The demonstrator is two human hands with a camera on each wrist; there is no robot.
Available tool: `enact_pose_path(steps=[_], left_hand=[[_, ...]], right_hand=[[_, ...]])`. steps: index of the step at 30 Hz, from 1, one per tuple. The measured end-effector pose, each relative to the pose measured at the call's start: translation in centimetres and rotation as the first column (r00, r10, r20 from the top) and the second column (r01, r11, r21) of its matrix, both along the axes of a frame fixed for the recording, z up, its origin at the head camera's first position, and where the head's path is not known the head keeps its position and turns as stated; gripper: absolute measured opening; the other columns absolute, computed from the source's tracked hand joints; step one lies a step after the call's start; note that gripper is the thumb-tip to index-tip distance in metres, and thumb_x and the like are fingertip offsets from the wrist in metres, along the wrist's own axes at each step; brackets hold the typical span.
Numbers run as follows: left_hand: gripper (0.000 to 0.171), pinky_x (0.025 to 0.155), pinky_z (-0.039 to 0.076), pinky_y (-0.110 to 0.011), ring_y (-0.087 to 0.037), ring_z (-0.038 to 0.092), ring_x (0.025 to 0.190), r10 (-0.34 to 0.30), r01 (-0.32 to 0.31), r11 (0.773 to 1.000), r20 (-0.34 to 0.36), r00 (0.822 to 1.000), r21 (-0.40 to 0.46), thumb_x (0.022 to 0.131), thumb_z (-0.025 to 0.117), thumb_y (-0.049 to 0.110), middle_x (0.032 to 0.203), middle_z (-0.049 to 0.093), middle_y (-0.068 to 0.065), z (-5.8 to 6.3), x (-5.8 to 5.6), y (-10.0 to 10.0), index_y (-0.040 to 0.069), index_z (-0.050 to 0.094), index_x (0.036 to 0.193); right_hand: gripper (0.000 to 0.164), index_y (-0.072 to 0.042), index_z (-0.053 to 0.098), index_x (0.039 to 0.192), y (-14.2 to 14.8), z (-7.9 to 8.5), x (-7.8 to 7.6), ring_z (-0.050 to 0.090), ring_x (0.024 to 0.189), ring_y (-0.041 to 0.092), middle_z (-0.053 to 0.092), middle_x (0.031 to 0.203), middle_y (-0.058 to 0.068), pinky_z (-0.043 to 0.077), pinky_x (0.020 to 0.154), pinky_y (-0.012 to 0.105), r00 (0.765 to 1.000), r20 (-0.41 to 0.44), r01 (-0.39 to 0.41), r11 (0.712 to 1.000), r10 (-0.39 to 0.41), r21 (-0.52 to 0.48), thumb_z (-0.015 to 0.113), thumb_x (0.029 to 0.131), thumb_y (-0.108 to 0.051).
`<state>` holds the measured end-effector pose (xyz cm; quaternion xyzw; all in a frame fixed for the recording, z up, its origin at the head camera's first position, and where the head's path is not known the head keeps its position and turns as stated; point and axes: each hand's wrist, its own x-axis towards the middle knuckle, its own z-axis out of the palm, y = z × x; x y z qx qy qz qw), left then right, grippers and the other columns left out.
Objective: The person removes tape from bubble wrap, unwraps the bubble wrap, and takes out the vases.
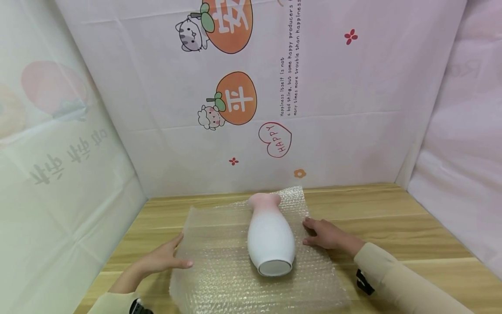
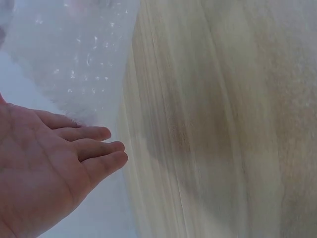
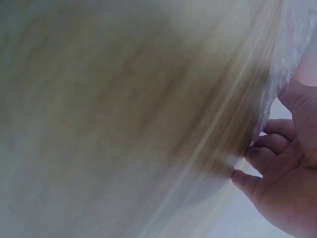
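Zero pinching visible: left hand is resting, thumb and fingers spread, at left edge of bubble wrap; right hand is touching right edge, digits parted. Vase is lying on top, mouth far, base near. Laying-out looks done; nothing covering vase yet.

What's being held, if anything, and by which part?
Not the vase. At the bubble wrap edges, the left hand, fingers straight, shows no clear grip; whether the right hand grips can't be told.
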<state>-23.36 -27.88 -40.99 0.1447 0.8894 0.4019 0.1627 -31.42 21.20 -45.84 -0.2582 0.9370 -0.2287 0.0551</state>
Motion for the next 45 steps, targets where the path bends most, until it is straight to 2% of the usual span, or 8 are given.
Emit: enact_pose_path(steps=[4, 8, 12, 19, 24, 29, 40, 45], left_hand=[[0.113, 0.106, 0.019, -0.064, -0.056, 0.013, 0.135, -0.007, 0.007, 1.0, -0.025, 1.0, 0.017, 0.079, 0.081, 0.028, 0.148, 0.009, -0.042, -0.3, 0.0, -0.2, -0.019, 0.003, 0.145], [0.115, 0.105, 0.023, -0.062, -0.055, 0.025, 0.133, -0.01, 0.011, 1.0, -0.058, 0.998, 0.019, 0.075, 0.083, 0.025, 0.146, 0.018, -0.043, -0.7, 0.0, -0.3, -0.019, 0.003, 0.145], [0.115, 0.103, 0.029, -0.06, -0.051, 0.036, 0.128, -0.065, 0.067, 0.998, -0.116, 0.991, 0.018, 0.074, 0.084, 0.022, 0.142, 0.028, -0.042, -1.3, -0.1, -0.7, -0.018, 0.003, 0.146], [0.096, 0.096, 0.04, -0.053, -0.042, 0.05, 0.114, -0.151, 0.15, 0.989, -0.168, 0.974, -0.018, 0.072, 0.083, 0.019, 0.126, 0.052, -0.028, -2.0, 0.0, -1.3, -0.019, 0.027, 0.14], [0.092, 0.098, 0.033, -0.064, -0.052, 0.042, 0.118, -0.11, 0.093, 0.991, -0.183, 0.977, -0.099, 0.068, 0.085, 0.023, 0.126, 0.046, -0.035, -2.4, 0.2, -1.5, -0.019, 0.035, 0.133], [0.101, 0.1, 0.024, -0.069, -0.063, 0.022, 0.127, -0.07, 0.055, 0.992, -0.133, 0.989, -0.117, 0.067, 0.086, 0.023, 0.136, 0.028, -0.047, -2.6, 0.4, -1.5, -0.021, 0.028, 0.136], [0.107, 0.104, 0.014, -0.069, -0.063, 0.005, 0.132, -0.026, 0.007, 0.983, -0.105, 0.994, -0.184, 0.066, 0.088, 0.022, 0.142, 0.012, -0.049, -2.8, 0.4, -1.0, -0.025, 0.024, 0.138], [0.11, 0.104, 0.014, -0.069, -0.062, 0.005, 0.133, -0.013, -0.004, 0.981, -0.088, 0.996, -0.194, 0.065, 0.088, 0.023, 0.143, 0.01, -0.049, -2.8, 0.4, -0.9, -0.025, 0.022, 0.138]], right_hand=[[0.065, 0.015, 0.048, 0.134, 0.0, 0.0, 0.1, 0.037, 0.131, 0.047, 0.037, 0.143, 0.034, 0.032, 0.105, 0.055, 1.0, 0.013, 0.001, 1.0, -0.001, -0.006, 0.07, 0.09, -0.028], [0.065, 0.015, 0.048, 0.133, 0.0, 0.1, 0.1, 0.037, 0.131, 0.047, 0.037, 0.143, 0.034, 0.032, 0.105, 0.054, 1.0, 0.015, 0.002, 1.0, -0.002, -0.01, 0.07, 0.09, -0.028], [0.065, 0.015, 0.048, 0.133, 0.0, 0.1, 0.1, 0.037, 0.131, 0.047, 0.037, 0.142, 0.034, 0.032, 0.105, 0.054, 1.0, 0.008, 0.001, 1.0, -0.001, -0.012, 0.07, 0.09, -0.028], [0.065, 0.015, 0.048, 0.133, 0.0, 0.1, 0.1, 0.037, 0.131, 0.047, 0.037, 0.143, 0.034, 0.032, 0.105, 0.055, 1.0, 0.007, -0.003, 1.0, 0.003, -0.009, 0.07, 0.09, -0.028], [0.065, 0.014, 0.048, 0.134, 0.0, 0.1, 0.1, 0.036, 0.131, 0.047, 0.037, 0.143, 0.034, 0.032, 0.105, 0.055, 1.0, 0.017, 0.003, 1.0, -0.003, -0.01, 0.07, 0.09, -0.028], [0.066, 0.015, 0.047, 0.134, -0.1, 0.2, 0.3, 0.036, 0.132, 0.047, 0.037, 0.143, 0.034, 0.031, 0.105, 0.055, 1.0, 0.028, 0.006, 1.0, -0.005, -0.019, 0.071, 0.09, -0.027], [0.065, 0.015, 0.047, 0.134, 0.0, 0.1, 0.2, 0.036, 0.131, 0.047, 0.037, 0.143, 0.034, 0.032, 0.105, 0.055, 1.0, 0.025, 0.001, 1.0, 0.0, -0.026, 0.071, 0.09, -0.027], [0.065, 0.015, 0.046, 0.135, 0.0, 0.2, 0.2, 0.036, 0.132, 0.046, 0.036, 0.144, 0.033, 0.032, 0.105, 0.054, 1.0, 0.024, 0.0, 1.0, 0.0, -0.017, 0.07, 0.09, -0.028]])
